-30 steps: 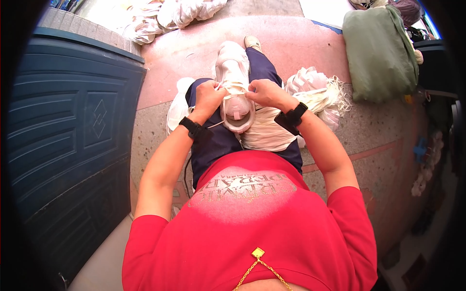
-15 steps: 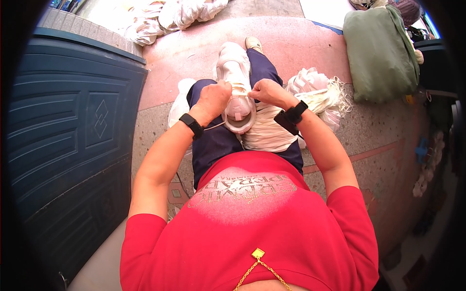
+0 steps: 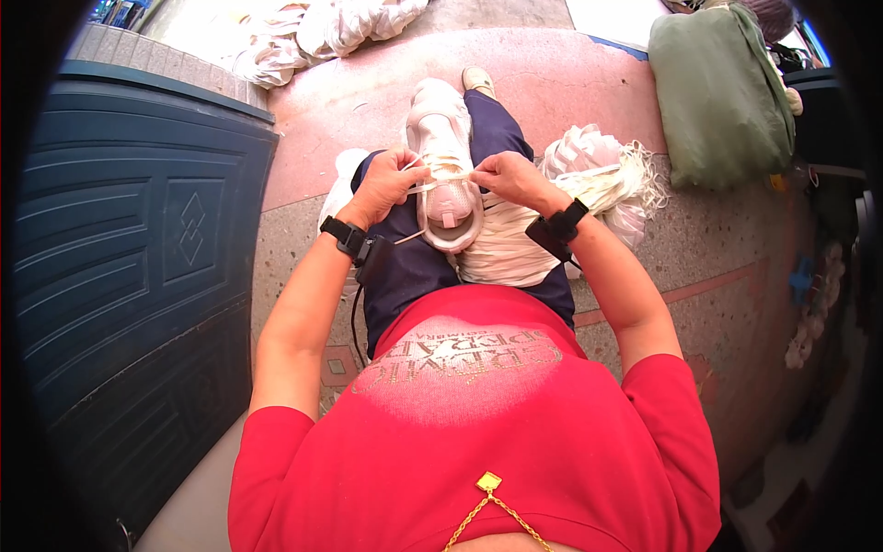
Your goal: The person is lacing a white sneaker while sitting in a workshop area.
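A pale pink and white sneaker (image 3: 448,198) rests between my thighs with its opening toward me. A cream shoelace (image 3: 425,187) runs through its upper part, and a loose end trails over my left thigh. My left hand (image 3: 387,187), at the left edge of the shoe, pinches the lace, which makes a small loop by the fingers. On the opposite side my right hand (image 3: 511,178) is closed at the lacing, its fingertips on the lace. A bundle of cream laces (image 3: 510,244) lies over my right thigh, with frayed ends spreading to the right.
A blue panelled door (image 3: 156,212) stands close on my left. To the far right sits a stuffed green sack (image 3: 722,101). White bundled cloth-like material (image 3: 340,32) lies at the far left, and a white bag (image 3: 342,189) shows beside my left leg.
My left hand has shifted slightly left and turned, drawing the lace into a visible loop. The black device under that wrist now shows. My right hand stays nearly in place.
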Tool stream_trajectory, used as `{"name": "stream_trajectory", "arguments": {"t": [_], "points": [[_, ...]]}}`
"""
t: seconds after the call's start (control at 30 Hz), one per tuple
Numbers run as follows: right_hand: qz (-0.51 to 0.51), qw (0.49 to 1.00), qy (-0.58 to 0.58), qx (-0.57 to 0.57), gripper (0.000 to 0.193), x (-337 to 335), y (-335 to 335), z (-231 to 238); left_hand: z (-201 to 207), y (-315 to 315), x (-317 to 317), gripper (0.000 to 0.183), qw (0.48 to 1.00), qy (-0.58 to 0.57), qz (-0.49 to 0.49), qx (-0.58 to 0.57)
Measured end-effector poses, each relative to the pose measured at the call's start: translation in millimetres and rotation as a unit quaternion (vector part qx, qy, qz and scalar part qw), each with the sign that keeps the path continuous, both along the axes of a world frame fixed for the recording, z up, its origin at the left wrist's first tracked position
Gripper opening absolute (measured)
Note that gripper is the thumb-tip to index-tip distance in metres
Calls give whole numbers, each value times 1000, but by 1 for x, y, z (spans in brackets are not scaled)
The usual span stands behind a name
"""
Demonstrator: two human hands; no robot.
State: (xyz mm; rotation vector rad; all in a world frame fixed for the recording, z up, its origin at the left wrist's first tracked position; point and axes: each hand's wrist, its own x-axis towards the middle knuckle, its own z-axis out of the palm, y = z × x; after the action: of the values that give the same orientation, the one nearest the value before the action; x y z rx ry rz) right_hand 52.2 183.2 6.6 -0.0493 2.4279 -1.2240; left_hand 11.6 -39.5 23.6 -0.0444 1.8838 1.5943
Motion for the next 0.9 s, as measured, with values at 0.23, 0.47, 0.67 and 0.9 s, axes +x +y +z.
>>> {"name": "stream_trajectory", "arguments": {"t": [0.23,0.47,0.67,0.9], "points": [[5,999,33,37,28,2,-2,3,-1,-2,-1,20,992,-92,17,82],[96,851,482,184,9,10,7,18,-17,8,3,17,935,258,-123,-208],[95,821,505,249,16,22,64,46,-15,-14,3,12,888,370,-101,-254],[-426,810,46,-400,16,59,167,32,71,-175,-40,7,967,-63,241,56]]}}
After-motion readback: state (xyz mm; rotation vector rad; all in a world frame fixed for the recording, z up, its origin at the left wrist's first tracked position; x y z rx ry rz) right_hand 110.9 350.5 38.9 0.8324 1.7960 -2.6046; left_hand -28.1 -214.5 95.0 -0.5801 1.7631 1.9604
